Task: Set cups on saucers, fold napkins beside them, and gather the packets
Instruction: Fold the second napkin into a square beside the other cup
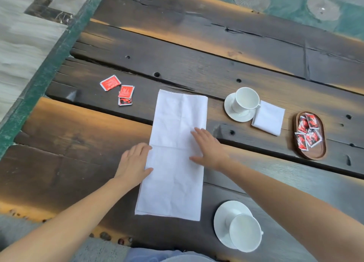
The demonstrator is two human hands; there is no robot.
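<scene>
1. The tabletop (197,68), dark rough planks with gaps between them, carries everything.
2. A long white napkin (177,183) lies down the middle in front of the person. It is a narrow strip with a crosswise crease near its middle, which probably marks where the next fold goes.
3. The right grip (208,149) lies flat and open on the strip's right half near that crease, fingers spread, apparently to pin and smooth the cloth. The left grip (134,163) is also open and holds nothing. Its fingertips rest at the strip's left edge, seemingly to keep it square.
4. The near saucer (222,222) sits just right of the strip's near end with the near cup (245,232) on it. This setting looks to be waiting for this napkin.
5. The far cup (246,99) stands on the far saucer (240,116), well right of the strip.
6. A folded napkin (268,118) lies against that saucer's right rim, so this setting appears finished.
7. An oval wooden tray (313,156) at the far right is the collecting place, with several red packets (309,131) in it.
8. Three loose packets (124,93) lie to the left of the strip, not yet gathered.
</scene>
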